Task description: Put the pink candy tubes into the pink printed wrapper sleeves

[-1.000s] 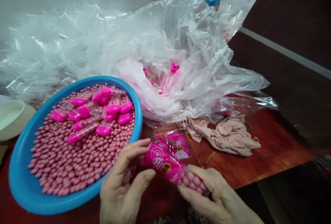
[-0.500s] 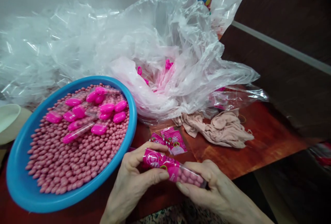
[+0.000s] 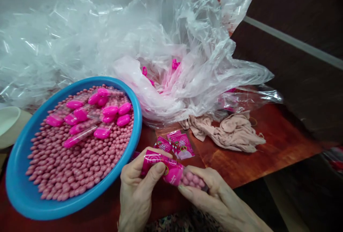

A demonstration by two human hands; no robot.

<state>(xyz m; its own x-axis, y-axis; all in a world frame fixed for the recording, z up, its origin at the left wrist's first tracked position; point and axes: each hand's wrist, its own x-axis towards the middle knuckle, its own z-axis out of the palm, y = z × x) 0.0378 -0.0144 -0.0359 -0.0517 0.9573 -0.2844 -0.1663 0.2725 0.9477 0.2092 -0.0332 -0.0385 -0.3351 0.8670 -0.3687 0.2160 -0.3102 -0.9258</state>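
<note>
While your left hand [image 3: 136, 192] pinches the printed end of the tube [image 3: 191, 179] between thumb and fingers, your right hand [image 3: 214, 191] is clamped on its other end, where pink balls show through the clear wall. You hold this tube just right of the basin [image 3: 20, 189], tilted, its printed end the nearer to the basin. Inside the basin lie loose balls [image 3: 77, 169], with capped tubes [image 3: 80, 137] heaped on them towards its far side. Right of the basin, beyond your hands, are the labels [image 3: 182, 144], and farther right the cloth [image 3: 227, 132]. Behind the basin and to its right spreads the bag [image 3: 171, 108]; left of the basin stands the bowl [image 3: 13, 128].
</note>
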